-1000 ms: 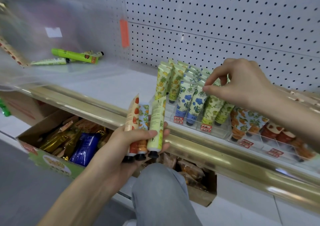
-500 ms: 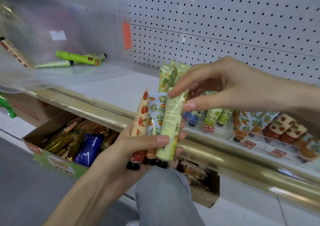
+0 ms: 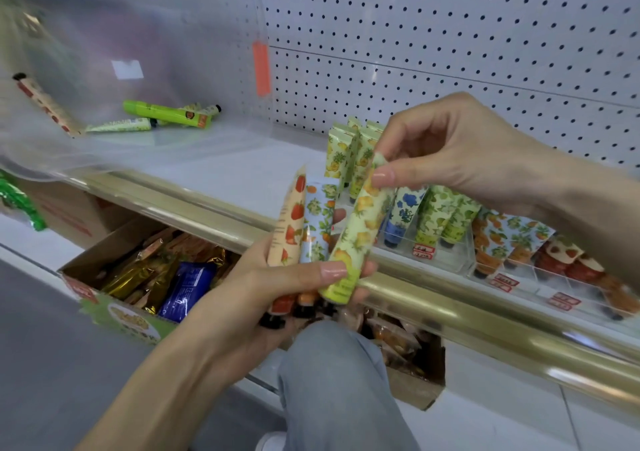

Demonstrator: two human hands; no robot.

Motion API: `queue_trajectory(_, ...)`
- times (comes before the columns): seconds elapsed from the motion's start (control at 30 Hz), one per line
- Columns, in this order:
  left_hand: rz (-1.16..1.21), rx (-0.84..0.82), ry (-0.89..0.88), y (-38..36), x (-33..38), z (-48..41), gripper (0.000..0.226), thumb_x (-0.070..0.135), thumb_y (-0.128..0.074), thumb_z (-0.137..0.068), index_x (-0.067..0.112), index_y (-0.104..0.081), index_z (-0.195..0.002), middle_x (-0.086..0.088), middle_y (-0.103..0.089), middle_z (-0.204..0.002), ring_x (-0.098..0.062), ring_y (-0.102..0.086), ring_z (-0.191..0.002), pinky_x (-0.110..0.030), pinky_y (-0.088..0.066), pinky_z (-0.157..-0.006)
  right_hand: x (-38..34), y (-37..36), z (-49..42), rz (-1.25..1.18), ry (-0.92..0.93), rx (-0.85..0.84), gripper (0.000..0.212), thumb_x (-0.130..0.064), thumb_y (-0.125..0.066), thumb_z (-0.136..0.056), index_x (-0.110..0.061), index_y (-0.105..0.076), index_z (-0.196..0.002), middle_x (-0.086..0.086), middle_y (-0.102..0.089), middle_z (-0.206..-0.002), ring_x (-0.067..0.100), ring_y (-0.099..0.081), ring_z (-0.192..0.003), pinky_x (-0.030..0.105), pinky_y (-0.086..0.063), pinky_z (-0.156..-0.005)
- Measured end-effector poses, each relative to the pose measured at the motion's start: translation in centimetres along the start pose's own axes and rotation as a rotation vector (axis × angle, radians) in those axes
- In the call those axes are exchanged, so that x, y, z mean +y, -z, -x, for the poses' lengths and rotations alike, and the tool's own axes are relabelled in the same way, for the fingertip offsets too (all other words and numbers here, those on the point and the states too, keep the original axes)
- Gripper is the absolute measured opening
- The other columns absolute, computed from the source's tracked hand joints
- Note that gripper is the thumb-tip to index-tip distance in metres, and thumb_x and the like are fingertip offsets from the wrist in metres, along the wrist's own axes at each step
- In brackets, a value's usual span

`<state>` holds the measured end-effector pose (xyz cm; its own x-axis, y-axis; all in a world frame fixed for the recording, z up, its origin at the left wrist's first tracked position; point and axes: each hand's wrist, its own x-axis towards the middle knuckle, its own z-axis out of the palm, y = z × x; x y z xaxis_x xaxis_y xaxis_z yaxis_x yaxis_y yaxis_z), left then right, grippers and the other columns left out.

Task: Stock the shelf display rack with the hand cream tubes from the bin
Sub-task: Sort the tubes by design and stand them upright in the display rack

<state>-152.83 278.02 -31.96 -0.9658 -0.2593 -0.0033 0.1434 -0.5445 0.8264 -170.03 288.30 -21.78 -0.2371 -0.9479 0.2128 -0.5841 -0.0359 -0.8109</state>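
Lemon tube: top pinched by right hand
Left hand: grips three tubes, caps down
Rack: ease left grip, slot cap-down in matching row

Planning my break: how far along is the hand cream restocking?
Done: the display rack holds several rows of tubes. In hand: the left hand grips three tubes; the right hand pinches the yellow-fruit tube. Left: those three, plus a few tubes in the clear bin.
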Motion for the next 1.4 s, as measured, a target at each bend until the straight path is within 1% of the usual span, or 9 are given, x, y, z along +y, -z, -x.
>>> queue_trajectory(0.13, -0.072, 0.138, -0.051, 0.2, 0.0, 0.1, 0.041, -0.007, -0.074, -0.059, 0.008, -0.07, -0.097, -0.018, -0.073, -0.1, -0.031, -0.072, -0.091, -0.032, -0.058, -0.065, -0.1, 0.5, -0.3, 0.011, -0.039, 0.095, 0.028, -0.03, -0.078, -0.053, -0.006, -0.072, -0.067, 0.001, -0.063, -0.055, 0.008, -0.046, -0.046, 0.016, -0.04, -0.045)
queue_trajectory(0.27, -0.065, 0.186, -0.101, 0.7, 0.1, 0.2, 0.039, -0.003, -0.072, -0.06, 0.009, -0.071, -0.097, -0.015, -0.074, -0.101, -0.029, -0.072, -0.092, -0.03, -0.058, -0.064, -1.3, 1.2, -0.7, 0.091, -0.127, -0.044, 0.014, -0.024, -0.075, -0.057, -0.013, -0.074, -0.065, -0.002, -0.063, -0.053, 0.005, -0.053, -0.048, 0.015, -0.046, -0.049)
queue_trajectory(0.37, -0.064, 0.215, -0.122, 1.2, 0.6, -0.3, 0.045, -0.002, -0.074, -0.064, 0.007, -0.065, -0.107, -0.013, -0.073, -0.105, -0.028, -0.071, -0.096, -0.034, -0.059, -0.068, -2.6, 1.7, -1.6, 0.276, -0.196, -0.107, 0.024, -0.035, -0.076, -0.056, -0.013, -0.073, -0.065, -0.002, -0.061, -0.059, 0.006, -0.048, -0.056, 0.018, -0.04, -0.054)
queue_trajectory(0.5, -0.088, 0.367, -0.069, 2.7, 1.1, -1.5, 0.05, 0.01, -0.075, -0.061, 0.001, -0.063, -0.109, -0.011, -0.075, -0.099, -0.02, -0.073, -0.087, -0.028, -0.058, -0.062, -4.0, 2.3, -3.8, 0.445, -0.18, 0.105, 0.022, -0.035, -0.077, -0.065, -0.014, -0.071, -0.066, -0.002, -0.053, -0.059, 0.008, -0.04, -0.059, 0.023, -0.035, -0.057)
queue_trajectory(0.6, 0.045, 0.446, -0.009, 4.0, 1.0, -2.2, 0.065, 0.014, -0.081, -0.043, -0.001, -0.065, -0.104, -0.012, -0.072, -0.09, -0.013, -0.07, -0.066, -0.023, -0.054, -0.053, -4.4, 2.7, -5.8, 0.594, -0.156, 0.232, 0.025, -0.036, -0.077, -0.073, -0.013, -0.068, -0.067, -0.003, -0.045, -0.056, 0.01, -0.036, -0.055, 0.025, -0.029, -0.051)
queue_trajectory(0.8, 0.256, 0.388, -0.02, 6.1, 1.4, -3.7, 0.063, 0.003, -0.074, -0.047, -0.006, -0.062, -0.108, -0.014, -0.071, -0.08, -0.018, -0.072, -0.073, -0.027, -0.057, -0.062, -2.9, 2.7, -8.4, 0.673, -0.283, 0.279, 0.023, -0.029, -0.075, -0.077, -0.008, -0.068, -0.072, 0.001, -0.046, -0.062, 0.01, -0.039, -0.06, 0.024, -0.029, -0.051)
queue_trajectory(1.03, 0.064, 0.3, -0.088, 7.6, 2.6, -4.7, 0.049, 0.013, -0.067, -0.063, 0.008, -0.061, -0.112, -0.007, -0.074, -0.103, -0.021, -0.073, -0.09, -0.031, -0.058, -0.061, -0.8, 2.8, -9.5, 0.682, -0.399, 0.283, 0.026, -0.024, -0.076, -0.076, -0.001, -0.065, -0.071, 0.005, -0.046, -0.069, 0.019, -0.041, -0.069, 0.027, -0.029, -0.054)
queue_trajectory(1.17, -0.009, 0.28, -0.058, 8.4, 2.3, -5.2, 0.038, 0.017, -0.066, -0.067, 0.018, -0.068, -0.105, 0.0, -0.074, -0.106, -0.018, -0.073, -0.089, -0.03, -0.058, -0.059, 0.1, 2.7, -9.8, 0.697, -0.46, 0.278, 0.021, -0.024, -0.077, -0.074, -0.008, -0.065, -0.067, 0.0, -0.058, -0.079, 0.02, -0.05, -0.084, 0.03, -0.034, -0.066)
queue_trajectory(1.4, 0.083, 0.29, -0.061, 8.9, 2.1, -5.5, 0.04, 0.008, -0.069, -0.058, 0.013, -0.07, -0.097, -0.01, -0.075, -0.093, -0.025, -0.074, -0.086, -0.035, -0.058, -0.058, 1.4, 2.4, -10.1, 0.719, -0.502, 0.216, 0.025, -0.025, -0.078, -0.075, -0.013, -0.064, -0.058, -0.008, -0.05, -0.062, 0.005, -0.044, -0.062, 0.022, -0.032, -0.054)
